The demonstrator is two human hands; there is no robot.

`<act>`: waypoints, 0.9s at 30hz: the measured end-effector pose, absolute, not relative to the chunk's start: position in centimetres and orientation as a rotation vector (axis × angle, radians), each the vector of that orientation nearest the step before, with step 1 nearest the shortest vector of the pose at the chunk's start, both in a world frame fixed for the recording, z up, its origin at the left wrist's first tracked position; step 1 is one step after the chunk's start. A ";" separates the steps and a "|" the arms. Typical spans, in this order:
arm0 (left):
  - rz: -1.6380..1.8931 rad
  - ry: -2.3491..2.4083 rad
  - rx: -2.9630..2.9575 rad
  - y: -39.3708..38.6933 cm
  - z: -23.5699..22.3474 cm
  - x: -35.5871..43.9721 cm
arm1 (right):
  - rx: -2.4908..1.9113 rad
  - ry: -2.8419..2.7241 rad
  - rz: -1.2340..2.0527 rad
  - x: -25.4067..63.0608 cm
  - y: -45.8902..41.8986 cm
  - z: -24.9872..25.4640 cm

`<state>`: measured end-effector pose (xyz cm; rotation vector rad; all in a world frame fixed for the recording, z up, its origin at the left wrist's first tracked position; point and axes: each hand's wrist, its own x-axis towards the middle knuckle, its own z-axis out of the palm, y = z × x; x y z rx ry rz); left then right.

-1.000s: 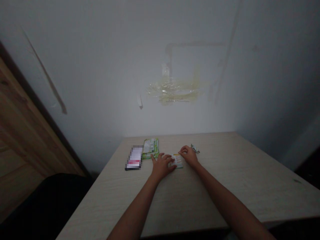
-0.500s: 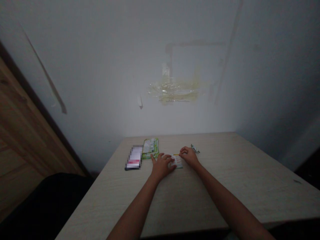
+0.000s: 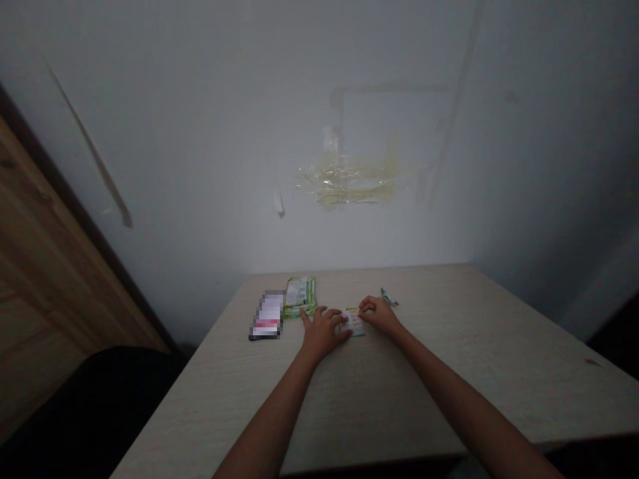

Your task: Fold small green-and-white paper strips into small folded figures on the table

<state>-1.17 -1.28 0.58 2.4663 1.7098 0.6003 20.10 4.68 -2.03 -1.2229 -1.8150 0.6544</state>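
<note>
A small printed packet (image 3: 355, 324), white with an orange top strip, lies flat on the table. My left hand (image 3: 323, 332) rests on its left part, fingers spread and pressing it down. The thumb-and-finger pinch of my right hand (image 3: 378, 315) meets the packet's upper right edge. What is between those fingertips is too small to make out. Just beyond my left fingers is a stack of green and white packets (image 3: 301, 293). A small crumpled green and white wrapper piece (image 3: 389, 297) lies behind my right hand.
A phone (image 3: 267, 315) with a blurred screen lies left of the stack. The pale wooden table (image 3: 449, 346) meets a stained wall (image 3: 224, 153) with clear tape on it. A dark chair-like shape (image 3: 94, 406) stands at the left, by a wooden panel (image 3: 40, 253).
My right hand has shifted slightly down along the packet's right edge, still pinched. My left hand and the packet have stayed in place.
</note>
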 end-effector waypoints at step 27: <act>0.603 1.729 2.478 -1.1 0.0 -1.3 | -1.176 -1.906 0.825 21.4 0.9 -0.8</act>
